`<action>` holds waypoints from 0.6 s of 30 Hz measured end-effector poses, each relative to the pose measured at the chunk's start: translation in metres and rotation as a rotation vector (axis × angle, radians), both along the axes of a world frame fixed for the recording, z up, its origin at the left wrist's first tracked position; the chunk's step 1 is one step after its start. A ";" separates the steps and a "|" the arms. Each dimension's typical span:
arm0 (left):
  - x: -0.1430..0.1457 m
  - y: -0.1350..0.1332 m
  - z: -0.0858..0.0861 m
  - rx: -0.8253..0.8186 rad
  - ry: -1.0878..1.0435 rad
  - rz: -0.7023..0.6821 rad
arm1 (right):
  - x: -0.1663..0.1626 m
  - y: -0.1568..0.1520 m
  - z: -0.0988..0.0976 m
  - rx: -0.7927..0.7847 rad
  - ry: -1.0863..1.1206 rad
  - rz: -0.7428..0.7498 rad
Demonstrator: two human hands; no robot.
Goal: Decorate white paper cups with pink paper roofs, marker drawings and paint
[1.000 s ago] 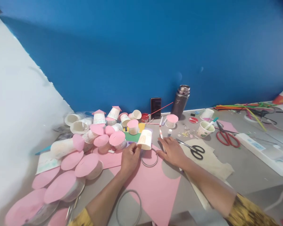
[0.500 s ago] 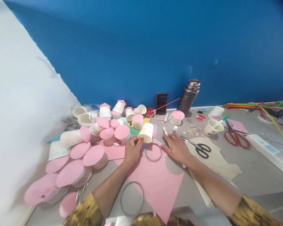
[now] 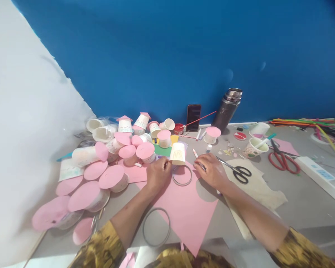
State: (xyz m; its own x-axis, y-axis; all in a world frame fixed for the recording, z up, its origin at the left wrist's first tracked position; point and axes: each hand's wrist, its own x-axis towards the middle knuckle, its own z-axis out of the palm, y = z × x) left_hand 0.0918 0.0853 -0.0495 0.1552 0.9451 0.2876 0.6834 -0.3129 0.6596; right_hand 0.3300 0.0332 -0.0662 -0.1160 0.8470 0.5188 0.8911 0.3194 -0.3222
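My left hand (image 3: 158, 173) rests on a pink paper sheet (image 3: 185, 208), fingers curled and pinching the lower left edge of a white paper cup (image 3: 178, 153) that stands mouth down. A metal ring (image 3: 182, 175) lies on the sheet just below the cup, between my hands. My right hand (image 3: 213, 172) lies at the sheet's right edge. Its fingers are closed over a white marker (image 3: 197, 155) whose red tip points away from me.
A heap of pink-lidded paper cups (image 3: 120, 152) fills the left side. Black scissors (image 3: 238, 172), red scissors (image 3: 284, 163), a cup with pens (image 3: 253, 147), a steel flask (image 3: 227, 109), a phone (image 3: 193, 117) and a second ring (image 3: 156, 227) lie around. A power strip (image 3: 319, 174) sits right.
The cup has gone from tilted in my left hand to standing nearly upright above the ring. My right hand has slid up the sheet and curled over the marker.
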 end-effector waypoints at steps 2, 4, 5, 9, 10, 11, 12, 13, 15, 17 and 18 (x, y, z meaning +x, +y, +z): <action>0.000 -0.001 0.000 0.046 0.052 0.000 | -0.002 -0.001 0.001 0.053 0.050 0.046; 0.001 -0.004 0.000 0.104 0.093 -0.012 | -0.005 -0.003 0.003 0.089 0.071 0.085; 0.001 -0.005 -0.001 0.134 0.110 -0.023 | -0.007 -0.005 0.004 0.102 0.068 0.100; 0.001 -0.010 -0.003 0.236 0.156 -0.083 | -0.017 -0.010 0.006 0.108 0.009 0.113; 0.001 -0.011 -0.004 0.255 0.163 -0.097 | -0.020 -0.011 0.007 0.111 -0.007 0.110; 0.001 -0.011 -0.005 0.271 0.168 -0.111 | -0.022 -0.012 0.007 0.114 -0.023 0.104; 0.002 -0.012 -0.006 0.285 0.170 -0.124 | -0.023 -0.012 0.008 0.120 -0.041 0.099; 0.002 -0.012 -0.007 0.296 0.171 -0.137 | -0.024 -0.013 0.008 0.128 -0.060 0.091; 0.002 -0.012 -0.009 0.310 0.166 -0.162 | -0.025 -0.013 0.010 0.148 -0.094 0.077; 0.002 -0.012 -0.010 0.315 0.155 -0.188 | -0.024 -0.013 0.012 0.181 -0.118 0.071; 0.002 -0.012 -0.011 0.313 0.146 -0.199 | -0.024 -0.012 0.013 0.204 -0.124 0.069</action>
State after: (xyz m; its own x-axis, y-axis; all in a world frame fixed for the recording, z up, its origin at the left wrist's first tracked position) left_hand 0.0938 0.0734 -0.0602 0.3874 0.7624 0.5184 0.6688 -0.6194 0.4112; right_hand 0.3062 0.0208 -0.0535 -0.2434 0.7139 0.6566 0.8939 0.4279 -0.1338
